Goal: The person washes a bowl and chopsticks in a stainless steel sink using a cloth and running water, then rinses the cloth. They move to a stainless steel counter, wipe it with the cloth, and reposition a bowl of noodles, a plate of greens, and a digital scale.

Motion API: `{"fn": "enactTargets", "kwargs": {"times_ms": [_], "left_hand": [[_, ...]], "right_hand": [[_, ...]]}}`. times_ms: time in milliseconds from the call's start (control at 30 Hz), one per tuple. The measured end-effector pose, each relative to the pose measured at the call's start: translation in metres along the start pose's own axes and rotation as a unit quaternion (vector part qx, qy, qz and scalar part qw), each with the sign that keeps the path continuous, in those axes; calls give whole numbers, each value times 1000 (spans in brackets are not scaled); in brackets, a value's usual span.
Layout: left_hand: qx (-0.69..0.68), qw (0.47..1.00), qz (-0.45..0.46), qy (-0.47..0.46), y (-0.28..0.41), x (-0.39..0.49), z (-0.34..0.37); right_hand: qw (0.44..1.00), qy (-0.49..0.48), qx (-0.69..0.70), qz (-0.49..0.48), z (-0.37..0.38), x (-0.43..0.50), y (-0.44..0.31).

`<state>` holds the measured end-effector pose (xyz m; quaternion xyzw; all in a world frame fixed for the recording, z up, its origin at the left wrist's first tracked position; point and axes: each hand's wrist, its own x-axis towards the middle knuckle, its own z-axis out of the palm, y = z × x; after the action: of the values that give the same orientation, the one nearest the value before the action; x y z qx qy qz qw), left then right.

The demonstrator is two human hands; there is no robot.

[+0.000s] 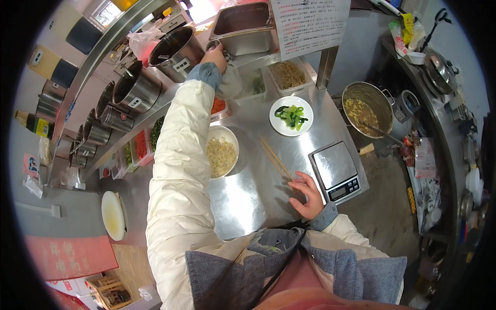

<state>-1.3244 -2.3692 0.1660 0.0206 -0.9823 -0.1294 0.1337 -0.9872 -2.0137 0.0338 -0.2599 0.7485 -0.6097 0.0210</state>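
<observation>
My left hand (214, 58) reaches up to the shelf, between a steel pot (176, 52) and a deep steel pan (242, 29). Its fingers are curled by a small metal part; whether they grip it cannot be told. A crumpled clear plastic bag or film (231, 79) hangs beside it. My right hand (308, 195) is low over the steel table (248, 197), fingers apart, fingertips close to the ends of wooden chopsticks (276, 158). A white bowl (223, 152) of bean sprouts, partly behind my left sleeve, stands left. Chopped leafy greens (292, 117) lie on a white plate (274, 126).
A digital kitchen scale (335, 164) sits right of my right hand. Clear tubs of greens (255, 83) and brown shreds (287, 74) stand at the back. Several steel pots (137, 87) line the left shelf. A large pot (366, 110) stands beyond the table's right edge.
</observation>
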Motion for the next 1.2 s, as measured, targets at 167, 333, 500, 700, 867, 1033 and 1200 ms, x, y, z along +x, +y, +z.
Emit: {"fn": "enactTargets", "kwargs": {"times_ms": [167, 333, 500, 700, 867, 1033, 1200], "left_hand": [[206, 960, -107, -158, -2, 51, 11], [220, 954, -79, -185, -3, 73, 16], [74, 996, -47, -5, 7, 22, 4], [-75, 995, 64, 20, 15, -79, -29], [-164, 982, 52, 81, 52, -133, -34], [-124, 957, 160, 206, 126, -117, 14], [-36, 938, 257, 228, 165, -70, 61]], "right_hand": [[999, -22, 26, 11, -25, 2, 13], [999, -19, 26, 35, -38, 0, 25], [1000, -23, 10, 18, -39, 6, 28], [998, -55, 34, -3, -34, 17, 24], [997, -67, 48, -8, -38, 22, 24], [997, -75, 31, -8, -40, 24, 22], [998, -64, 20, -5, -44, 16, 15]]}}
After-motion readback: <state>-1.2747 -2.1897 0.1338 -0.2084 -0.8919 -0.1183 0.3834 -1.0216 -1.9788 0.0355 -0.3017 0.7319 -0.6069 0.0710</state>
